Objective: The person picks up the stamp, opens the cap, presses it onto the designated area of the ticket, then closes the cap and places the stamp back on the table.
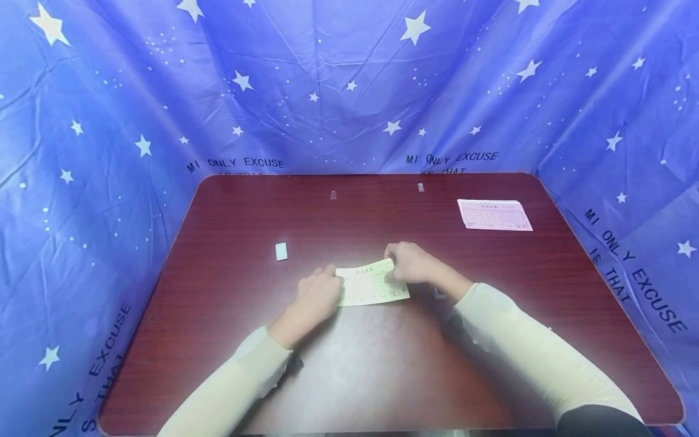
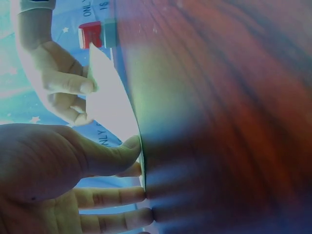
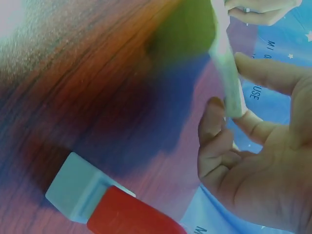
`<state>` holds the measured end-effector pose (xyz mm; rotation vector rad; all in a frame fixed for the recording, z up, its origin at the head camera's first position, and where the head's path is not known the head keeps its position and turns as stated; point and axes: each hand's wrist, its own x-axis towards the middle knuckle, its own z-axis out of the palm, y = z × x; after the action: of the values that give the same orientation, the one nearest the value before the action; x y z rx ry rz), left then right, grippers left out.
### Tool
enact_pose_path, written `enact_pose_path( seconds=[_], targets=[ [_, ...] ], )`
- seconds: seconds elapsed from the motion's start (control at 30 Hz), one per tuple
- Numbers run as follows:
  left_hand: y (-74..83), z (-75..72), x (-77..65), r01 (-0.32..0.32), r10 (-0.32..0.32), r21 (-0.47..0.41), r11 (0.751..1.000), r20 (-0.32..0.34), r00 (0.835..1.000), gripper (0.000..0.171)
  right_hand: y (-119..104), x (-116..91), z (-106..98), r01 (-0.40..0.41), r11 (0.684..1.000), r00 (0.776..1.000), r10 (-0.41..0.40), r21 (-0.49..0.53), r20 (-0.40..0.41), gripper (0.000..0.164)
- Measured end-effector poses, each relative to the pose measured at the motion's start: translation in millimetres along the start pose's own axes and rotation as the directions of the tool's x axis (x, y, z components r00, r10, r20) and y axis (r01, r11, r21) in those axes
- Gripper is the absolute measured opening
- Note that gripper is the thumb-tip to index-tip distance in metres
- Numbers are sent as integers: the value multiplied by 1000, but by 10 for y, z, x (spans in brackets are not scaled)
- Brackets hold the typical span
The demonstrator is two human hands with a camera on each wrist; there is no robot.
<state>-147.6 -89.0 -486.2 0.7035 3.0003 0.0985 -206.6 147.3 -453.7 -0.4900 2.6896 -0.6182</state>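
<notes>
A pale yellow printed paper slip spans the two hands above the middle of the table; whether it is one sheet or several I cannot tell. My left hand pinches its left end, the thumb on one face in the left wrist view. At the opposite end, my right hand holds the slip between thumb and fingers. Near the right hand, a block with a red part and a pale blue-green part lies on the table; in the head view the right forearm mostly hides it.
Pink printed slips lie stacked at the back right of the brown table. A small white rectangular piece lies left of centre. Two small clear bits are near the far edge. Blue star-patterned cloth surrounds the table.
</notes>
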Motion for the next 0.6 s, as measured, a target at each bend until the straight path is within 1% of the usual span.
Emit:
enact_pose_path(
  seconds=[0.13, 0.3, 0.37, 0.43, 0.6],
  targets=[
    [2, -6, -2, -4, 4, -5, 1000, -2, 1000, 9, 10, -22, -41, -33, 998, 999, 35, 54, -25, 24],
    [3, -21, -3, -11, 11, -4, 1000, -3, 1000, 9, -4, -83, -76, -75, 993, 997, 77, 90, -22, 16],
    [2, -24, -2, -11, 11, -2, 1000, -2, 1000, 9, -16, -105, -78, -86, 993, 996, 87, 84, -16, 13],
    [2, -23, -1, -9, 9, -2, 1000, -3, 1000, 8, -25, -118, -78, -77, 995, 996, 79, 58, -30, 12],
    [6, -10, 4, 2, -2, -4, 1000, 2, 1000, 7, -25, -123, -83, -43, 999, 994, 42, -11, -96, 11]
  ],
)
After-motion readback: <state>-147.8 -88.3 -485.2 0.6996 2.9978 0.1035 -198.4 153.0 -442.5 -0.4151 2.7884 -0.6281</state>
